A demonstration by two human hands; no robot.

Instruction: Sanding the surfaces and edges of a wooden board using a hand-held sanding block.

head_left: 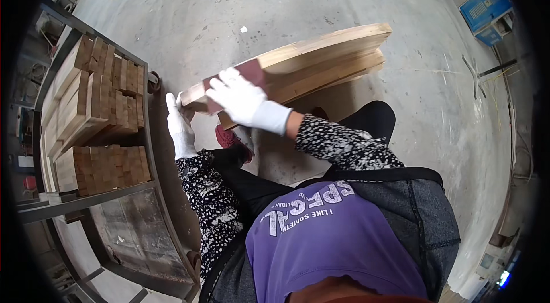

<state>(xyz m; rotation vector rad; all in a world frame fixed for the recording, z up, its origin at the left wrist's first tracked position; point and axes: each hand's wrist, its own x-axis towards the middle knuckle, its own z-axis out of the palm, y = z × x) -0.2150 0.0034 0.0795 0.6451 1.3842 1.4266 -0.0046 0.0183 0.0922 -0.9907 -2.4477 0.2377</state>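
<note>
A long, pale wooden board (329,42) slants across in front of me, its near left end close to my left hand (181,129). That hand, in a white glove, grips the end of the board, with its fingers along the outer side. My right hand (243,101), gloved in white too, presses a reddish-brown sheet of sandpaper (251,70) onto the board's upper face near that end. The sandpaper is folded over the edge and partly hidden under the fingers. Beneath the board lies another wooden piece (344,69); what supports them is mostly hidden.
On my left stands a metal rack cart (150,125) with stacked wooden blocks (112,168) and longer pieces (80,108). Grey concrete floor (189,5) spreads ahead. A blue box-shaped machine (486,8) stands at the far right, near a metal stand (474,77). My legs are below the board.
</note>
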